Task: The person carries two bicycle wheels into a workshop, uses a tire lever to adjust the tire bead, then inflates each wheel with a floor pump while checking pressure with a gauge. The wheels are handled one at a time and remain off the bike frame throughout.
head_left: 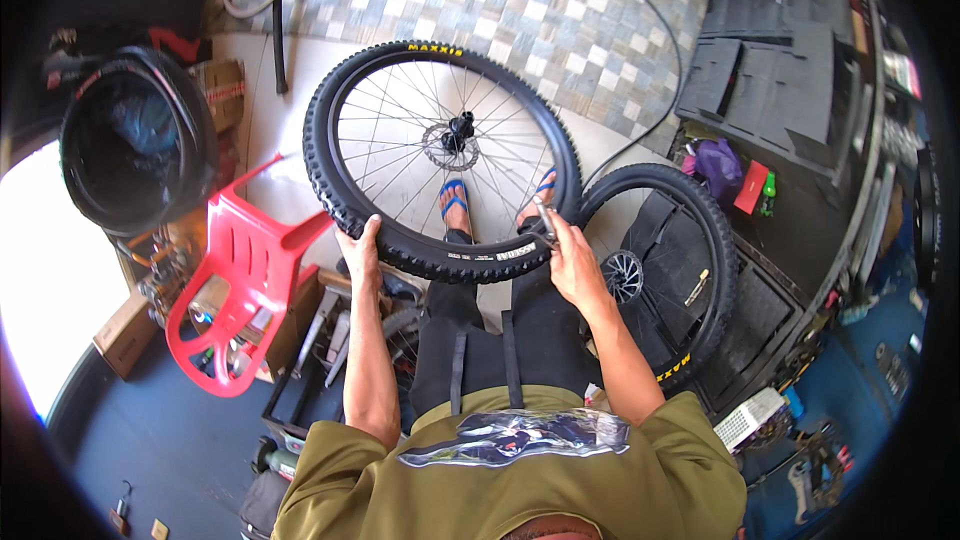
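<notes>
A bicycle wheel [335, 175] with a black knobby tyre, thin spokes and a disc rotor is held up, tilted, in front of my legs. My left hand [360, 250] is closed on the tyre at its near left, thumb on the sidewall. At the near right, my right hand [574, 262] is closed around a slim grey tool [544, 218], which lies against the tyre and rim. Its exact kind is too small to make out. The wheel's hub [458, 130] is in plain sight.
A second wheel [722, 280] leans at my right, beside dark panels [770, 70]. A red plastic chair [245, 260] stands at my left, below hanging tyres [75, 150]. A black hose [680, 50] crosses the tiled floor [520, 0]. Loose tools [805, 485] lie at lower right.
</notes>
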Available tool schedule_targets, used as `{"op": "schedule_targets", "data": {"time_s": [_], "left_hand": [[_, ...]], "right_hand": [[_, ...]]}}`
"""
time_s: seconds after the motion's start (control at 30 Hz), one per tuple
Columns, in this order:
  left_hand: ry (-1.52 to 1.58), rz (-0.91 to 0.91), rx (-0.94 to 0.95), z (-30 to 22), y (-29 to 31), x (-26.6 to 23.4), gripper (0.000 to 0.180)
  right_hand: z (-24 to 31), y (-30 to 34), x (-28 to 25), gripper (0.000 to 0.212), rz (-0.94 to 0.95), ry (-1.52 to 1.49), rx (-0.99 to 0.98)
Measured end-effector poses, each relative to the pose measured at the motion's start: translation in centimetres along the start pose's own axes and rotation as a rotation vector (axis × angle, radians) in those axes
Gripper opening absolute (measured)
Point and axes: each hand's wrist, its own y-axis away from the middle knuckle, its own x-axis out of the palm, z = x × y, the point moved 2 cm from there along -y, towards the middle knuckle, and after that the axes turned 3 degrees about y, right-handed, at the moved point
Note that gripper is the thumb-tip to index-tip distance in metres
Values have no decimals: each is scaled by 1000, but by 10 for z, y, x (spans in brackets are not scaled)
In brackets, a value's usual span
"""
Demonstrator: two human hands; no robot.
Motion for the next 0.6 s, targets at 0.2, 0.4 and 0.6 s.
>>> {"op": "schedule_targets", "data": {"time_s": [0.2,0.4,0.6], "left_hand": [[-358,176,422,-108,34,123,87],[-538,390,798,-126,122,270,112],[-715,776,507,-77,235,318,116]], "right_hand": [[-17,49,-75,47,-203,-210,146],[-28,96,-142,27,-554,-204,176],[-86,134,-174,27,-812,-522,345]]}}
